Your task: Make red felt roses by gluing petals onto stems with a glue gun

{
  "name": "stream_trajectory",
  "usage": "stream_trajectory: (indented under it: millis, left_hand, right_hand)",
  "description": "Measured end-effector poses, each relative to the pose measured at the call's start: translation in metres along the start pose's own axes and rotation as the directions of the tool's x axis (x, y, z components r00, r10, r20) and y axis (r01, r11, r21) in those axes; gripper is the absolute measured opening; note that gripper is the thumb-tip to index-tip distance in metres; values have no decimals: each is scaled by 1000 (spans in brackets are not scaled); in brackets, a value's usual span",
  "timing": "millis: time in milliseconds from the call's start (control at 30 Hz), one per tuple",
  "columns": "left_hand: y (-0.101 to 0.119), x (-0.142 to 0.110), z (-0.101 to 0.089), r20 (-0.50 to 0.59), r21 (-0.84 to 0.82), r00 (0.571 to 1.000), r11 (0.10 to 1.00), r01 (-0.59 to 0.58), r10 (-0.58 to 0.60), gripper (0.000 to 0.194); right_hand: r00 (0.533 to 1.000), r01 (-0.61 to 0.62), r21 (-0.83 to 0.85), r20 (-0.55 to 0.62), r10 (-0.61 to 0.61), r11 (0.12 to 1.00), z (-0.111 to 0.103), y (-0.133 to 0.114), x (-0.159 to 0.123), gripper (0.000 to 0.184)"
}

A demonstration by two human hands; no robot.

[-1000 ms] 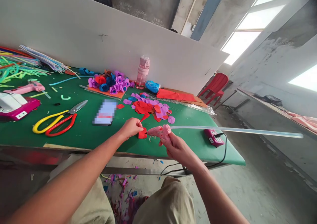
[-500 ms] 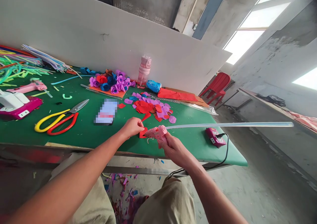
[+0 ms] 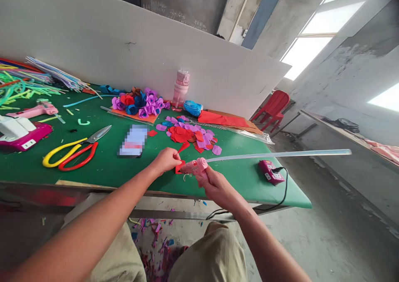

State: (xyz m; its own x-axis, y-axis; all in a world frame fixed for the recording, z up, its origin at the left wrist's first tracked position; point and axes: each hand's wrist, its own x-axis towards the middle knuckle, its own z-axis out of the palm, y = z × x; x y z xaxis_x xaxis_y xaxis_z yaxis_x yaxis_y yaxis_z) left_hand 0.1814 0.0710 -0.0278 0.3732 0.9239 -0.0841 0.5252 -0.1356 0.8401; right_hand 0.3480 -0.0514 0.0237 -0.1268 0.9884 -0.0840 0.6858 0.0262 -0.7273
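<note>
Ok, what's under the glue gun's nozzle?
A red paper piece on the green table, pinched by the left hand. The glue gun covers its right edge; any glue is hidden.

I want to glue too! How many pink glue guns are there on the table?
2. One pink plastic glue gun is in the right hand, nozzle at a red felt piece. Another pink glue gun lies at the far left. More may be hidden.

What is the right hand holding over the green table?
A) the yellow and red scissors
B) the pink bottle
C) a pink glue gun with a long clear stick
C: the right hand grips the pink glue gun, its clear stick pointing right.
</note>
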Motion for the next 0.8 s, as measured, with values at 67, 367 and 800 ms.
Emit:
stream_trajectory:
  millis: [67, 367, 800]
  left_hand:
    - [1, 0, 0, 0, -2, 1000, 1000, 1, -1, 6]
    - [1, -1, -1, -1, -2, 1000, 1000, -8, 8, 8]
    - [0, 0, 0, 3, -3, 1000, 1000, -13, 13, 7]
  right_hand:
    - [1000, 4, 2, 1, -4, 1000, 0, -1, 0, 31]
    - [1000, 7, 7, 4, -7, 1000, 1, -2, 0, 32]
    - [1000, -23, -13, 3, 23, 1000, 2, -1, 1, 31]
